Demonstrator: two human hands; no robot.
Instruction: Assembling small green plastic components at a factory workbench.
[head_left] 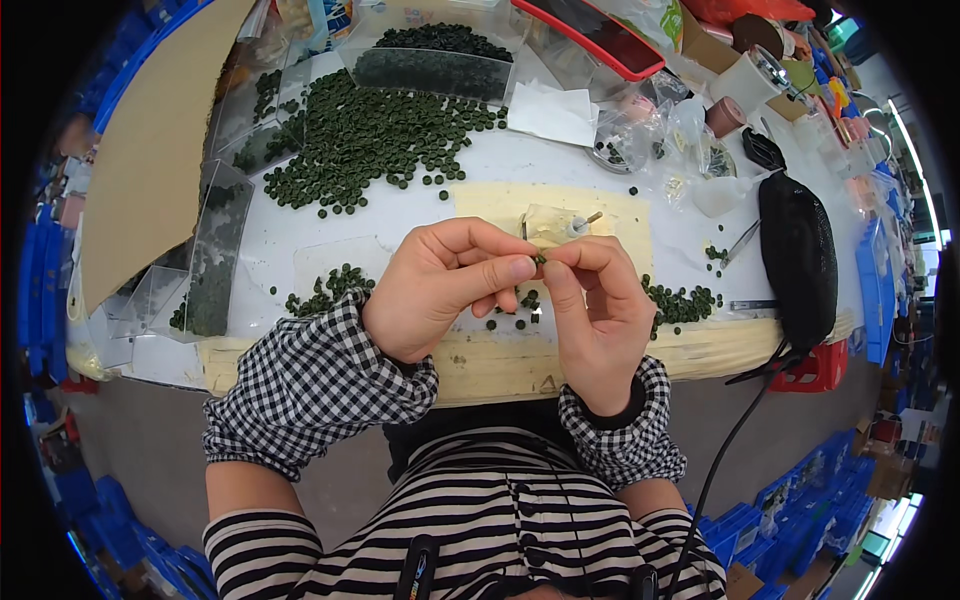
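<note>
My left hand (440, 285) and my right hand (595, 310) meet at the fingertips over the white table (410, 215). Together they pinch one small dark green disc (539, 259) between thumbs and forefingers. Just behind the fingers a small white post with a metal pin (578, 226) stands on a yellowish mat (620, 215). Small heaps of the same green discs lie to the left (330, 288) and to the right (680, 302) of my hands, and a few sit under them.
A large spread of green discs (370, 135) covers the far table, with clear plastic trays (430, 70) of discs behind and at the left (215, 250). A black mesh pouch (797, 255), tweezers (738, 243), plastic bags (640, 135) and tape rolls (745, 80) lie at the right.
</note>
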